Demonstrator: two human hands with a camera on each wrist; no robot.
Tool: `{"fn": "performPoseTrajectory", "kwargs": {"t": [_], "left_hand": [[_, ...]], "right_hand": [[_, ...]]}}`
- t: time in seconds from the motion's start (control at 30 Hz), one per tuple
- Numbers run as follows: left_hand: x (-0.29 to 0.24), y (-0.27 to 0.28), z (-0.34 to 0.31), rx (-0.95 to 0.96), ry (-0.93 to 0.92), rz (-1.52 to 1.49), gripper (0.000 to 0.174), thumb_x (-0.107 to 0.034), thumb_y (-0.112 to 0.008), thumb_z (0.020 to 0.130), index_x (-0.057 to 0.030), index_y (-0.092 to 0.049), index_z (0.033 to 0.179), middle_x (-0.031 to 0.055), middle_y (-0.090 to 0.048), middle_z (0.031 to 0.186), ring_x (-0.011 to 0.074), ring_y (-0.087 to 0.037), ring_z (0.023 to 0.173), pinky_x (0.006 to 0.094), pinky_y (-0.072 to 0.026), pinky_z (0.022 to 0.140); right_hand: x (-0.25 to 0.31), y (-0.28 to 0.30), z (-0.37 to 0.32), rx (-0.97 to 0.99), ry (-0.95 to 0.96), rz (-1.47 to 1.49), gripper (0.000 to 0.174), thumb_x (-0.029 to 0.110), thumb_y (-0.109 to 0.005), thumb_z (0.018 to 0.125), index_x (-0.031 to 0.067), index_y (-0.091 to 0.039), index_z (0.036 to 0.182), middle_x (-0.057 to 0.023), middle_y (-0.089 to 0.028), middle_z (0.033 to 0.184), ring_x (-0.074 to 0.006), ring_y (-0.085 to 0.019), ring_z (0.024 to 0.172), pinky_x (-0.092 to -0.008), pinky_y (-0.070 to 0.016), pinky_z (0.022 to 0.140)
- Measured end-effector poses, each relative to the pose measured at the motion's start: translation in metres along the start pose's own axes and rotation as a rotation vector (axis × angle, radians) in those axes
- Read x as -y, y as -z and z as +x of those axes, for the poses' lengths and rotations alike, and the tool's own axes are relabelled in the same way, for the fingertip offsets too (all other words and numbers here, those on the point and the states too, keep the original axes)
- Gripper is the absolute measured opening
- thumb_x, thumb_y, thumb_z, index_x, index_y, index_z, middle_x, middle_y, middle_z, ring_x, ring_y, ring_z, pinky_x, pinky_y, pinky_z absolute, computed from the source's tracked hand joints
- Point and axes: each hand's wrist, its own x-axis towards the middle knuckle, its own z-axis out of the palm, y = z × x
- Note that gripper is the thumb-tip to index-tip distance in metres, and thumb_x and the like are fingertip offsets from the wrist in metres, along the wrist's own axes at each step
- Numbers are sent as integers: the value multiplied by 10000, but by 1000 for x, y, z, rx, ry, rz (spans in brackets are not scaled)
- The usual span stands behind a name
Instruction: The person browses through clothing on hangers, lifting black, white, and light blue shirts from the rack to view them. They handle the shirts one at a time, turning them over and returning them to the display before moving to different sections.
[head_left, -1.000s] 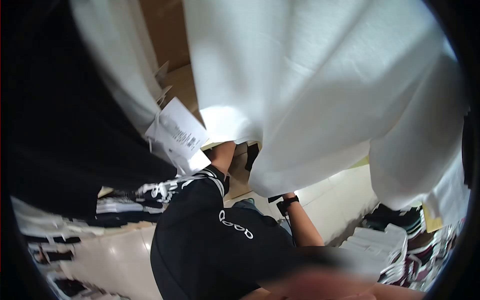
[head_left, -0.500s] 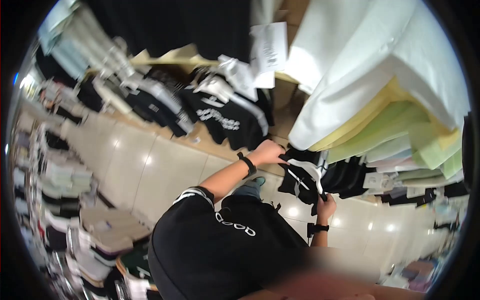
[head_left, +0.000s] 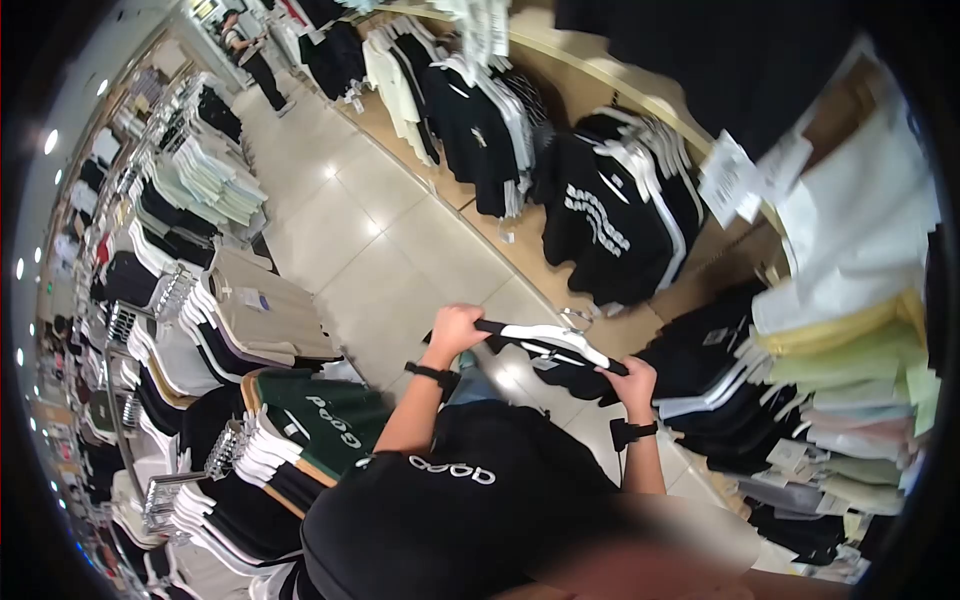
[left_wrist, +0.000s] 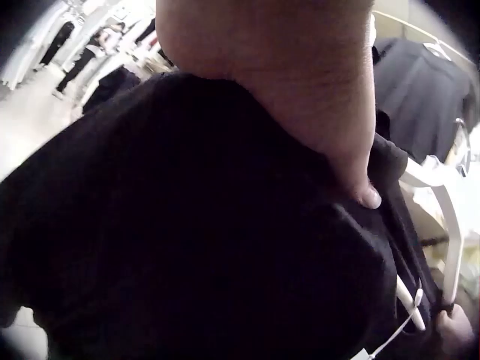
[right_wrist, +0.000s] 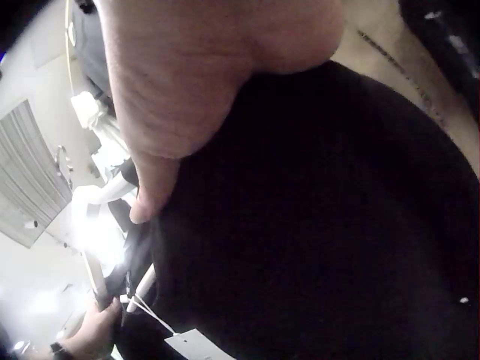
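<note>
Black garment, head view (head_left: 491, 327): held out in front of body, on a white hanger (head_left: 545, 334), between both hands.
Left hand (head_left: 456, 328): grips cloth at one end of hanger, with fingers curled round it.
Right hand (head_left: 632, 385): grips the opposite end in the same manner, with fingers also curled.
Hanging clothes (head_left: 615, 220): placed on the rack beyond the garment.
Left thumb, left wrist view (left_wrist: 369, 196): pressed on dark cloth, near neck opening; other fingers hidden, so impossible to tell exactly how they lie there.
Right thumb, right wrist view (right_wrist: 146, 206): laid over the cloth beside hanger; remaining fingers also out of sight.
White tag (right_wrist: 196, 346): hanging on its string in front of the cloth.
Step in hand: seems to be holding the garment spread by its shoulders. Better to take cloth and hanger together, so as not to let the neckline slip; raise both ends evenly, pull only lightly, and leave the tag string free from the thumbs.
</note>
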Motion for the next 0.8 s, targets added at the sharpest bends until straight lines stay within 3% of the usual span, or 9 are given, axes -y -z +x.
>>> {"fn": "performPoseTrajectory", "kwargs": {"t": [0.17, 0.27, 0.37, 0.4, 0.57, 0.7, 0.73, 0.77, 0.8], "left_hand": [[98, 34, -20, -95, 239, -21, 279, -327, -786, 655, -89, -640, 673, 127, -634, 659, 356, -651, 689, 463, -510, 612], [166, 56, -22, -69, 314, 48, 259, -287, -809, 634, -74, -675, 697, 147, -651, 678, 360, -647, 659, 446, -505, 604], [224, 70, -26, -72, 405, -33, 299, -351, -796, 671, -78, -678, 699, 143, -666, 702, 371, -660, 698, 453, -519, 620], [235, 81, -24, -54, 418, -14, 306, -363, -799, 677, -82, -686, 718, 140, -670, 707, 368, -662, 700, 448, -523, 624], [275, 119, 12, -29, 451, -19, 332, -386, -808, 680, -87, -674, 732, 131, -674, 719, 366, -666, 717, 453, -519, 624], [319, 113, 79, -3, 363, -30, 379, -434, -820, 676, -93, -664, 736, 126, -668, 708, 364, -662, 710, 446, -513, 609], [321, 119, 106, 5, 352, -50, 403, -461, -822, 677, -94, -662, 732, 125, -666, 701, 360, -660, 706, 441, -509, 603], [322, 126, 135, 10, 340, -67, 428, -488, -824, 678, -95, -661, 727, 124, -663, 695, 356, -659, 703, 437, -506, 598], [316, 138, 165, 65, 360, -34, 467, -531, -820, 687, -94, -661, 720, 124, -657, 682, 352, -656, 692, 431, -499, 589]], "right_hand": [[78, -62, 76, 320, 84, 213, 390, 323, -883, 723, 15, -693, 868, -126, -646, 688, -298, -634, 618, -366, -482, 582], [95, -132, 105, 615, -93, 278, 294, 251, -834, 790, 22, -699, 914, -138, -667, 751, -305, -650, 700, -376, -491, 637], [129, -192, 130, 489, 57, 193, 274, 229, -829, 803, 3, -703, 896, -137, -664, 725, -255, -643, 671, -362, -492, 628], [147, -202, 141, 497, -5, 138, 206, 213, -806, 775, 54, -718, 873, -152, -677, 787, -338, -662, 739, -398, -506, 662], [182, -234, 189, 297, 105, 14, 201, 158, -763, 681, 80, -734, 864, -155, -686, 816, -367, -672, 797, -438, -526, 697], [181, -250, 239, 233, 43, -147, 211, 196, -782, 666, 112, -742, 855, -159, -679, 782, -375, -671, 766, -446, -536, 674], [186, -249, 257, 229, -1, -159, 202, 204, -784, 664, 106, -736, 835, -162, -674, 780, -377, -668, 768, -446, -536, 674], [181, -252, 275, 220, -19, -105, 147, 109, -760, 682, 22, -684, 772, -183, -636, 756, -382, -649, 752, -440, -494, 647], [180, -250, 297, 210, -28, -64, 143, 133, -764, 698, 45, -699, 791, -169, -647, 763, -378, -653, 759, -435, -504, 653]]}}
